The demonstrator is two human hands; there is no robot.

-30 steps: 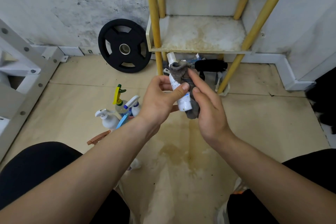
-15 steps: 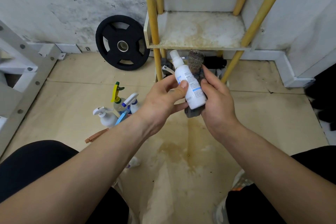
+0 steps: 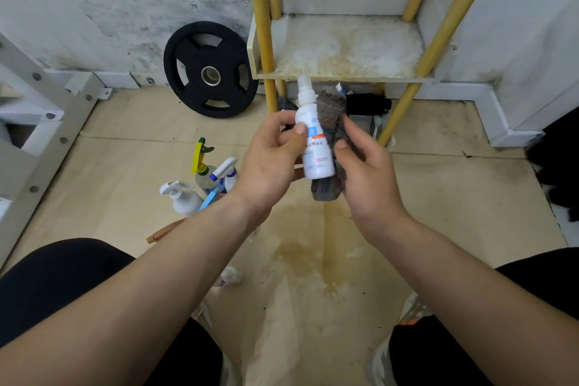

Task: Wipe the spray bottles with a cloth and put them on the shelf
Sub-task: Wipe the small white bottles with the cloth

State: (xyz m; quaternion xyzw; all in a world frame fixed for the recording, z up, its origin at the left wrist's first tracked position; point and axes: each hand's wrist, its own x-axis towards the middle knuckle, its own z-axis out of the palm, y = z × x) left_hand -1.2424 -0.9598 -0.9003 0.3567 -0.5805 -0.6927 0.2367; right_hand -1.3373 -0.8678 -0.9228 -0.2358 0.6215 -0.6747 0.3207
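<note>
The left hand [image 3: 269, 163] gripped a small white spray bottle [image 3: 315, 153] upright, thumb on its label and fingers curled behind it; the right hand [image 3: 371, 178] held a grey cloth [image 3: 330, 110] against the bottle's right side, thumb pressed on the fabric; both were up above the floor [image 3: 438, 197], just in front of the stained shelf [image 3: 344, 50] and apart from it; other spray bottles [image 3: 183, 199] stood on the floor to the left, near a black weight plate [image 3: 210, 70].

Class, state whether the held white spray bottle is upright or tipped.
Nearly upright: the white spray bottle has its nozzle on top, base below, tilted slightly.
</note>
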